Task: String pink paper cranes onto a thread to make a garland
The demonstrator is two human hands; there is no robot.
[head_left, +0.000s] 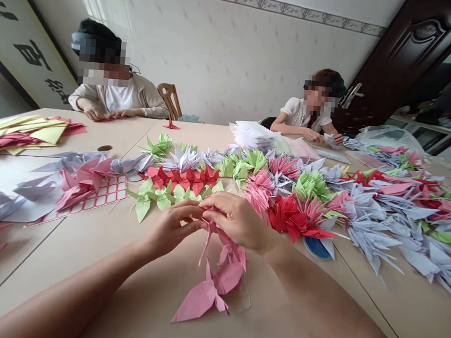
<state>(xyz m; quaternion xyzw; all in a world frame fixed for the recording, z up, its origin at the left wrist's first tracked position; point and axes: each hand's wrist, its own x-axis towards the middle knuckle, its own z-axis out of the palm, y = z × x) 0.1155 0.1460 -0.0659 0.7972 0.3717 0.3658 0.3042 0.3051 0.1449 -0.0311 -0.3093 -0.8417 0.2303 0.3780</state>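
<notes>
Above the near part of the table, my right hand (237,219) is closed around a pink paper crane (224,236), whose folded points stick out below the fingers. My left hand (176,225) meets it from the left, thumb and fingers pinched together close to the top of that crane; what lies between those fingertips is hidden. More pink paper cranes (197,299) hang or lie just beneath my hands, bunched together. A thin pale thread (249,296) curves beside them on the tabletop. Rows of red cranes (183,180) and light green cranes (164,198) lie just beyond my hands.
Heaped cranes in white, pink, green and red (382,207) cover the right side. White and pink cranes (86,179) lie at left by a red-and-white grid sheet (110,194). Folded yellow and red paper (25,132) is stacked far left. Two people (122,96) sit opposite, handling paper.
</notes>
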